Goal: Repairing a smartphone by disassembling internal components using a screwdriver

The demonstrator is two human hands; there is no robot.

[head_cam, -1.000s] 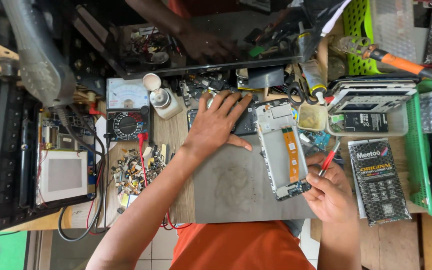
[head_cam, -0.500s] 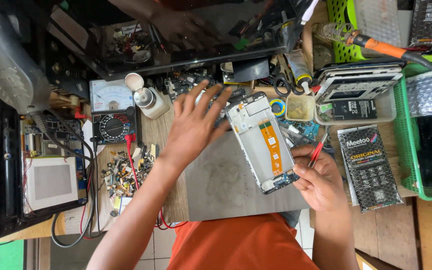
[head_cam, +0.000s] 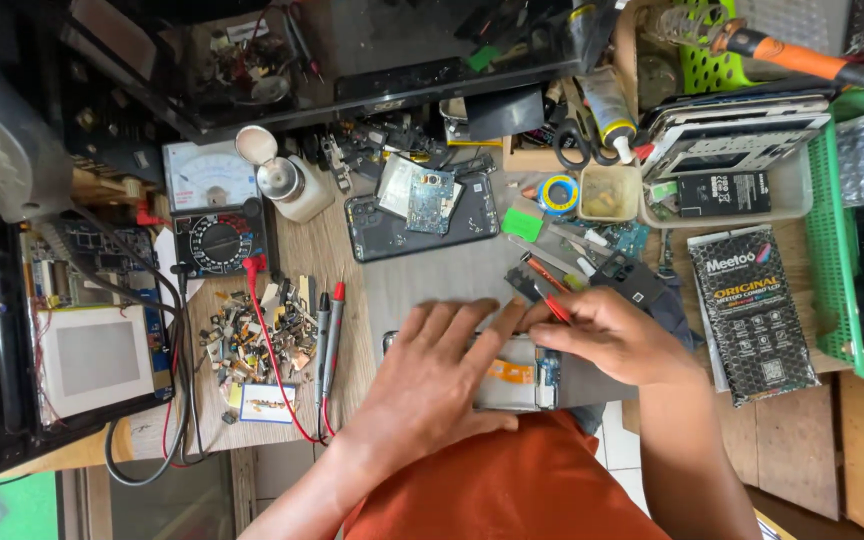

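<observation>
Orange-ribboned opened phone point(head_cam: 517, 378) lies under flat, released left hand point(head_cam: 437, 375); right hand point(head_cam: 607, 335) grasps red-handled tool point(head_cam: 550, 300).

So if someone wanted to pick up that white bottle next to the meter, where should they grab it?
Probably around the white bottle's round body, coming from the right, where the bench is barer. Its hinged cap stands open on the upper left and the analog meter sits close on the left, so both would crowd the fingers.

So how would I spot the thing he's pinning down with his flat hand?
Start at the grey mat in the middle of the cluttered bench. At its near edge, the left hand lies flat on an opened phone. Unlike the dark phone back farther up, it shows an orange ribbon strip and pale metal inside.
</observation>
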